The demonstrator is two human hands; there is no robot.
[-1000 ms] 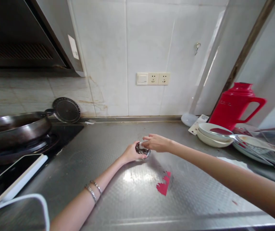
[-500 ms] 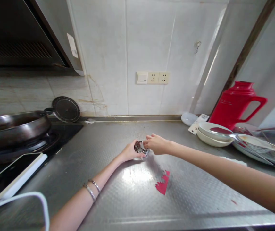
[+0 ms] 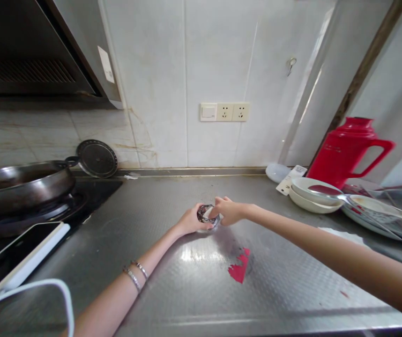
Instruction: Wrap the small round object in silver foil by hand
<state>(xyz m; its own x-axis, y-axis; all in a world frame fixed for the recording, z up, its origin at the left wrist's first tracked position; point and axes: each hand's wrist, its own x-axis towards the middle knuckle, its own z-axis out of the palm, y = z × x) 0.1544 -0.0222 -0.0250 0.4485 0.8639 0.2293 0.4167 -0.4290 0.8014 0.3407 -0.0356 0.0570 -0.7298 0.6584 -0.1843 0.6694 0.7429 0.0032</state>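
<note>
Above the middle of the counter, a small round glass container (image 3: 204, 216) with a dark, shiny rim is tilted towards me. My left hand (image 3: 189, 221) is closed around its left side, thumb along the near edge. Something white shows inside its mouth, too small to name. My right hand (image 3: 229, 211) reaches in from the right, with its index finger pointing into the mouth and the other fingers curled. Whatever the right fingers may pinch is hidden. Nearer to me, a torn red scrap (image 3: 239, 267) lies flat on the steel counter (image 3: 173, 290).
A pan (image 3: 21, 187) sits on the stove at left, beside a phone (image 3: 21, 262) with a white cable (image 3: 58, 285). At right stand stacked bowls (image 3: 315, 201), a red thermos jug (image 3: 345, 152) and plates with utensils (image 3: 380, 217). White paper (image 3: 343, 236) lies near my right forearm.
My right index finger has moved further into the container's mouth, and more white shows there. My left hand keeps its hold with hardly any shift.
</note>
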